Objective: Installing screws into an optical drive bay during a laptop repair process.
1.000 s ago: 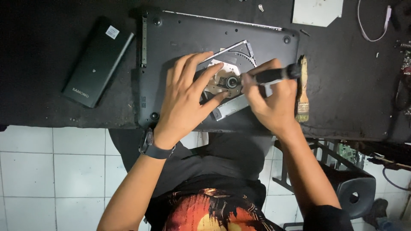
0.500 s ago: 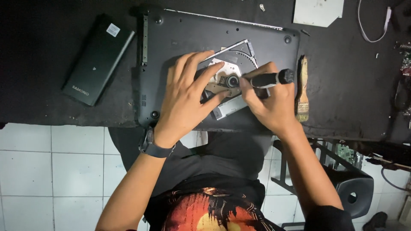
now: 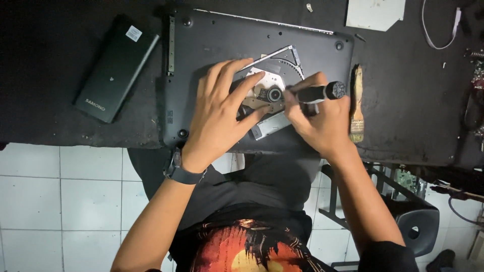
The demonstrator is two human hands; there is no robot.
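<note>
From my remote feed, the dark surface (image 3: 60, 126) runs out of frame on three sides, its far clutter too dim for me to identify. An upturned black laptop (image 3: 212, 45) lies at centre, its near edge partly masked by my view of both hands. Set in its open bay, the optical drive (image 3: 275, 85) shows only a silver plate and round hub; the rest sits under fingers. The left hand (image 3: 217, 121) lies palm-down, fingers spread across the drive, wrist cocked toward the body, a dark watch (image 3: 181, 174) on it. The right hand (image 3: 322, 123) curls around a black-handled screwdriver (image 3: 317, 93), fingers pinching the handle; its tip, near the hub, I cannot make out. A paintbrush (image 3: 357, 108) lies just beside that hand.
</note>
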